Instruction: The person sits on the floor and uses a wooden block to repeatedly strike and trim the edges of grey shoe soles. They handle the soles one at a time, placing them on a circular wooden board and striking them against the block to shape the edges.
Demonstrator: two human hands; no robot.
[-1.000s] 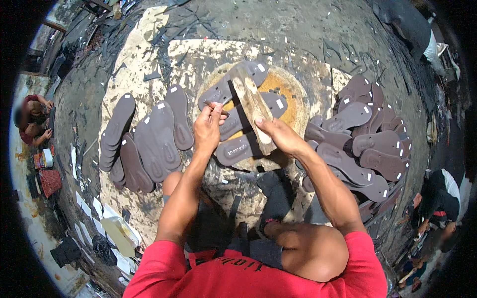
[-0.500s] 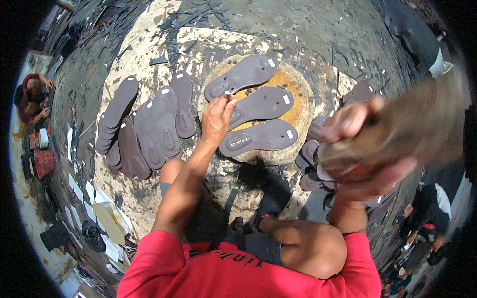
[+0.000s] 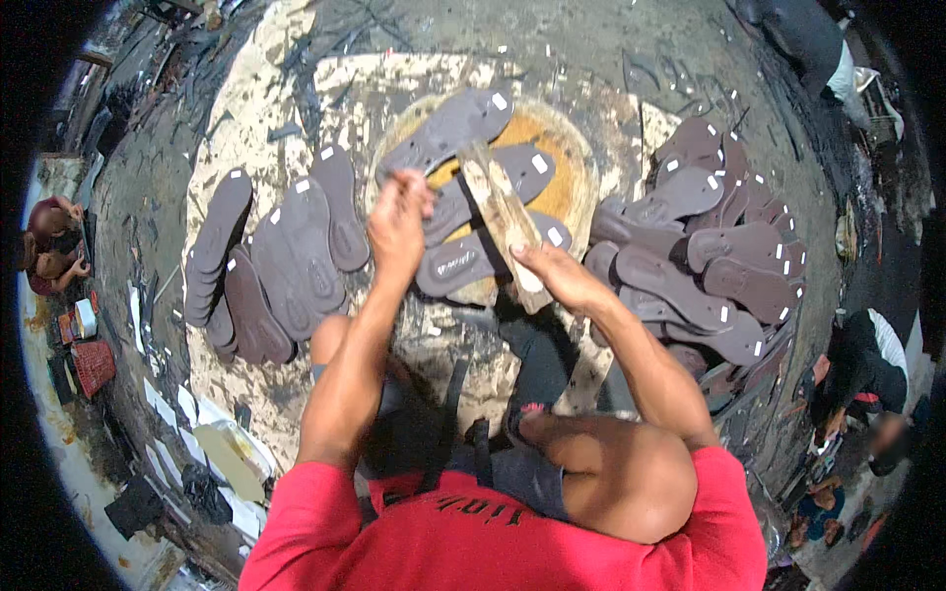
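Three dark grey shoe soles lie across a round wooden block: an upper sole [image 3: 448, 128], a middle sole [image 3: 522, 169] and a lower sole [image 3: 455, 264]. Small dark holes show in the upper one. My left hand [image 3: 399, 222] is closed at the upper sole's left end, fingers pinched; the small metal punch seen there earlier is hidden now. My right hand [image 3: 562, 276] grips the near end of a worn wooden bat [image 3: 501, 207], which slants over the middle and lower soles, its far tip by the upper one.
The round block [image 3: 581, 148] has a yellowish top. More soles lie in a fanned row [image 3: 296, 246] on the left and a heap [image 3: 709, 256] on the right. Dark scraps litter the ground. Other people [image 3: 54, 241] sit at far left and at right.
The wooden bat has come down from a blurred, raised place at the right to over the block. My left hand has shifted slightly left in the view, as have the soles.
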